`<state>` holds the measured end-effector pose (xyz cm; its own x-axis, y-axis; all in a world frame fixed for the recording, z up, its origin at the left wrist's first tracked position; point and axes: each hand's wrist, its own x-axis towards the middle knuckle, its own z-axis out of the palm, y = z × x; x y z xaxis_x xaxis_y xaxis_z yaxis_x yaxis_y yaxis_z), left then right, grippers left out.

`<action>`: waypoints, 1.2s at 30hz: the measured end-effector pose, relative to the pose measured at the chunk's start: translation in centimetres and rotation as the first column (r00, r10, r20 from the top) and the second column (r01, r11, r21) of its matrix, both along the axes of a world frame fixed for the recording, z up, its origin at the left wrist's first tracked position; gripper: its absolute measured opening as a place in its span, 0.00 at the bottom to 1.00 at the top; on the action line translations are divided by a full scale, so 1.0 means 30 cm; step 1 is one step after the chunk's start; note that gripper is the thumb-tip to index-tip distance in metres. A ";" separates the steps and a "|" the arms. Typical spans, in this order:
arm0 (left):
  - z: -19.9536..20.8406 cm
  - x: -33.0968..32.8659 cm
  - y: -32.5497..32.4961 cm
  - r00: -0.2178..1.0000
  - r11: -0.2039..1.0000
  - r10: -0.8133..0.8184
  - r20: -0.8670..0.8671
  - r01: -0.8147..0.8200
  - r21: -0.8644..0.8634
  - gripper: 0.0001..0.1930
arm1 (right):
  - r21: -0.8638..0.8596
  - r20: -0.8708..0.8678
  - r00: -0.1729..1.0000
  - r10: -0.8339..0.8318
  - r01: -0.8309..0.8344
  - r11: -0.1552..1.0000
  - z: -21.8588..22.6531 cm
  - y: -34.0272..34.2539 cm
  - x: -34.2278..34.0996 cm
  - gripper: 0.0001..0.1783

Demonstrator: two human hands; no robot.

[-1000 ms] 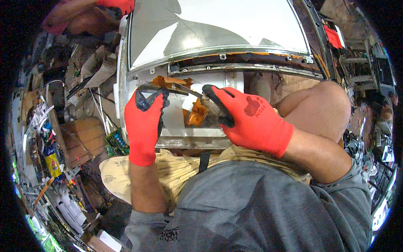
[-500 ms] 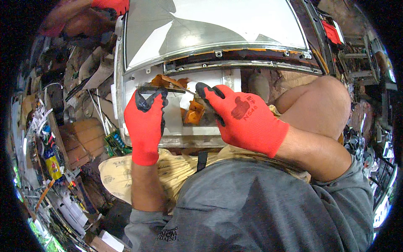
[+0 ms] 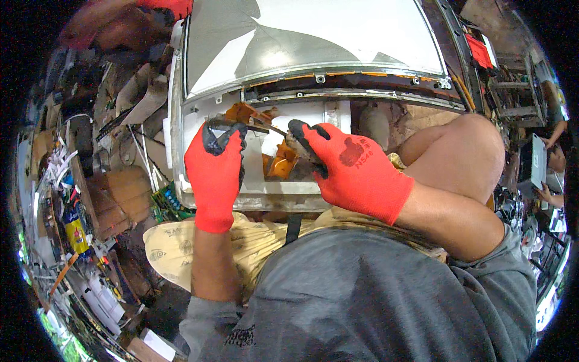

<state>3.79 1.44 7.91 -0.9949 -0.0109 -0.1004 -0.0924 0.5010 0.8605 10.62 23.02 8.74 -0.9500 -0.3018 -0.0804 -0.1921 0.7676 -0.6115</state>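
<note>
My left hand (image 3: 214,175), in a red glove with black fingertips, is closed in a pinch on a thin dark strip (image 3: 218,122). Facing it is my right hand (image 3: 359,169), gloved the same way, its fingers closed round a thin-shafted tool (image 3: 276,129) that reaches toward the strip; its exact kind is hidden by the glove. Crumpled orange film (image 3: 242,113) lies just beyond the left fingertips. Another orange piece (image 3: 282,163) rests between my hands on the pale frame (image 3: 265,202).
A large white and grey panel (image 3: 338,36) with a metal edge spans the far side. At the upper left is another person's red-gloved hand (image 3: 175,6). Cardboard (image 3: 117,199), a green circuit board (image 3: 164,202) and scrap lie left. Someone at the right edge holds a grey flat panel (image 3: 538,160).
The view has shifted slightly, moving the panel and hands a little to the right in it. A person holding a grey flat panel now shows at the right edge. Both hands keep their grip.
</note>
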 end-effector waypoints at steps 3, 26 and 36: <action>-0.015 0.004 -0.004 1.000 1.000 -0.005 0.022 0.005 0.013 0.06 | 0.036 0.014 1.000 0.000 -0.001 0.999 -0.030 -0.013 -0.001 0.37; -0.091 -0.089 0.109 0.956 0.933 -0.292 -0.038 0.276 -0.231 0.10 | 0.009 0.132 0.985 -0.113 0.113 0.994 -0.148 0.045 0.040 0.41; -0.076 -0.076 0.128 0.975 0.950 -0.170 0.143 0.201 -0.238 0.12 | -0.060 0.187 0.971 -0.147 0.160 0.985 -0.111 0.019 0.055 0.36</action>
